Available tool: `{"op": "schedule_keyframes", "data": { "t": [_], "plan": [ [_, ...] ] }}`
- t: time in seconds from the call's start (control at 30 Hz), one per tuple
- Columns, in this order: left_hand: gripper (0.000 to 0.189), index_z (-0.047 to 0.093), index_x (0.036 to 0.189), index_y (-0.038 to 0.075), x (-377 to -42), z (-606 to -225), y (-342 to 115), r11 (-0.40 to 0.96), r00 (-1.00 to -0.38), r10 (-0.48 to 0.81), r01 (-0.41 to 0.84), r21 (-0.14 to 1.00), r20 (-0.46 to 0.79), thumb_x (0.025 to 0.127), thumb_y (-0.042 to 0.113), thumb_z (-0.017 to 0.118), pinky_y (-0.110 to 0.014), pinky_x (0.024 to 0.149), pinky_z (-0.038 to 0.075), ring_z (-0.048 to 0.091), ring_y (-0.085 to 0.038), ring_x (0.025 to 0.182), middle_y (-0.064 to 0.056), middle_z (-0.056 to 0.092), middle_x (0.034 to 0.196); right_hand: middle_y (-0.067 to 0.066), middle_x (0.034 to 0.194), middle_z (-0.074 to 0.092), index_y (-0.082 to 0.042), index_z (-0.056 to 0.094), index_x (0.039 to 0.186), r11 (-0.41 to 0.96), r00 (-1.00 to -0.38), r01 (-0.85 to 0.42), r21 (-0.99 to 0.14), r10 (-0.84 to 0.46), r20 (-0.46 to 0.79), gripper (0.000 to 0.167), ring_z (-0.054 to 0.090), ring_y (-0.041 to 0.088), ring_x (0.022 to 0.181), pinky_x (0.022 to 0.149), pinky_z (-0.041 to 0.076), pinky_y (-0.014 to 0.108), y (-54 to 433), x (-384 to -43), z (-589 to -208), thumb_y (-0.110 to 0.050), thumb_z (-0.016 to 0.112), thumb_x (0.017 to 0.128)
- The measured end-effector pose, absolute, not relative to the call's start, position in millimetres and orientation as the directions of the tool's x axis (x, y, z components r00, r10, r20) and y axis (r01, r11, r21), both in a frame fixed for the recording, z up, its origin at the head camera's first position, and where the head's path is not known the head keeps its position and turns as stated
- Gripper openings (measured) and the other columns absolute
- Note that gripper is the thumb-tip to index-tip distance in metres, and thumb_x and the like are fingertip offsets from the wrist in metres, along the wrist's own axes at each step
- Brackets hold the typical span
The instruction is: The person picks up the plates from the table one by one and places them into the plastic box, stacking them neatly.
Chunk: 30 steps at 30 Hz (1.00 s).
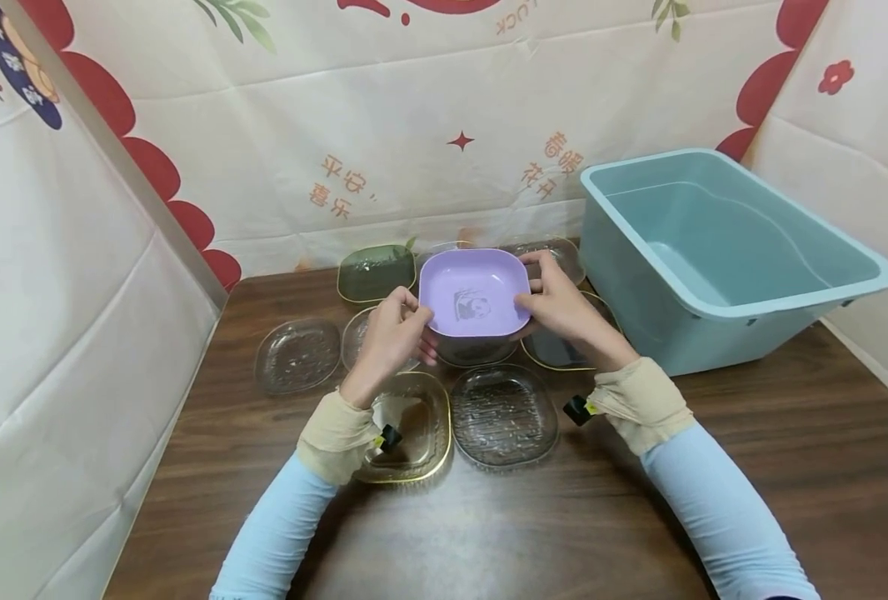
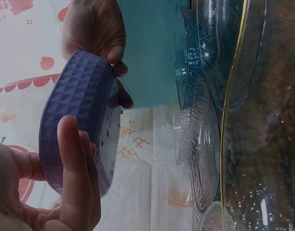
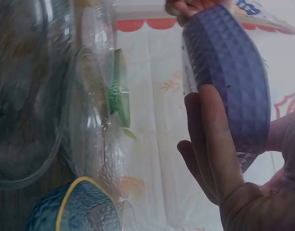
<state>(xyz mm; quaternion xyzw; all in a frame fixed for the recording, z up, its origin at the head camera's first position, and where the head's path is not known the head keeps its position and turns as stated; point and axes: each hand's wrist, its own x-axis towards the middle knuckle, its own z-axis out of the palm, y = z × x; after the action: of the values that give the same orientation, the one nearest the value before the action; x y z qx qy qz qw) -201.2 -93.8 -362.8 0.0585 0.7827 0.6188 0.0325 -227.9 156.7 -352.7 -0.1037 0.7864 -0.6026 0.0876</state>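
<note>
The left hand and right hand firmly pinch opposite sides of the purple bowl, best held level and clear of the plates.

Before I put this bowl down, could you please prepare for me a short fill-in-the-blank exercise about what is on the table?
1. The left hand and the right hand hold a bowl whose colour is ____.
2. In the head view, the large tub stands to the ____ of the bowl.
3. The dish at the back left, near the wall cloth, is coloured ____.

Missing words: purple; right; green.
</note>
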Motion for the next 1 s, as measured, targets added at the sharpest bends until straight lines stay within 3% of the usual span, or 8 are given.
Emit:
{"op": "schedule_keyframes", "data": {
  "t": [0.1,0.2,0.3,0.4,0.63,1.0],
  "plan": [
    [0.021,0.053,0.099,0.004,-201.0,-360.7,-93.8,0.220,-0.987,0.155,0.074,0.973,0.040,0.103,0.024,0.056,-0.064,0.059,0.060,0.066,-0.020,0.045,-0.028,0.070,0.072,0.041,0.128,0.058,-0.003,0.019,0.153,0.221,-0.967,-0.048,-0.974,-0.255,-0.011,0.062,0.075,0.036,0.089,0.072,0.064,0.059,162.2,-227.3,-348.9,0.008,0.044,0.097],
    [0.040,0.058,0.100,0.004,-202.2,-359.4,-95.2,0.224,-0.985,0.161,0.091,0.970,0.055,0.107,0.042,0.050,-0.061,0.054,0.060,0.064,-0.020,0.043,-0.020,0.068,0.066,0.042,0.127,0.059,-0.003,0.021,0.153,0.208,-0.971,-0.050,-0.977,-0.239,-0.001,0.062,0.075,0.029,0.083,0.073,0.062,0.063,166.4,-226.7,-345.0,0.009,0.044,0.097],
    [0.057,0.063,0.102,0.003,-204.1,-358.5,-98.0,0.245,-0.986,0.148,0.115,0.963,0.080,0.108,0.055,0.040,-0.050,0.046,0.059,0.061,-0.019,0.041,-0.013,0.066,0.061,0.043,0.127,0.058,-0.002,0.023,0.153,0.198,-0.972,-0.065,-0.978,-0.235,0.017,0.062,0.075,0.024,0.078,0.069,0.064,0.058,170.2,-226.5,-341.0,0.009,0.045,0.096],
    [0.064,0.068,0.102,0.003,-205.7,-358.0,-101.4,0.277,-0.985,0.125,0.148,0.949,0.117,0.107,0.059,0.038,-0.041,0.042,0.057,0.059,-0.018,0.041,-0.011,0.066,0.060,0.043,0.128,0.058,-0.004,0.027,0.154,0.202,-0.975,-0.077,-0.976,-0.222,0.031,0.062,0.074,0.019,0.076,0.064,0.066,0.051,175.5,-226.2,-337.3,0.009,0.045,0.096],
    [0.061,0.071,0.102,0.002,-205.1,-356.7,-105.7,0.334,-0.980,0.122,0.188,0.924,0.156,0.106,0.056,0.045,-0.041,0.044,0.057,0.061,-0.021,0.043,-0.012,0.067,0.061,0.038,0.127,0.061,-0.009,0.035,0.154,0.245,-0.984,-0.098,-0.965,-0.171,0.056,0.061,0.073,0.013,0.082,0.064,0.065,0.036,184.1,-222.7,-331.8,0.007,0.045,0.097],
    [0.044,0.068,0.095,0.009,-204.0,-358.5,-99.9,0.371,-0.978,0.132,0.200,0.907,0.162,0.106,0.047,0.050,-0.037,0.045,0.057,0.062,-0.021,0.043,-0.012,0.067,0.060,0.035,0.127,0.065,-0.009,0.036,0.155,0.372,-0.975,-0.207,-0.905,-0.159,0.158,0.061,0.072,0.025,0.094,0.066,0.063,0.031,180.1,-220.8,-320.4,0.006,0.044,0.096]
  ]
}}
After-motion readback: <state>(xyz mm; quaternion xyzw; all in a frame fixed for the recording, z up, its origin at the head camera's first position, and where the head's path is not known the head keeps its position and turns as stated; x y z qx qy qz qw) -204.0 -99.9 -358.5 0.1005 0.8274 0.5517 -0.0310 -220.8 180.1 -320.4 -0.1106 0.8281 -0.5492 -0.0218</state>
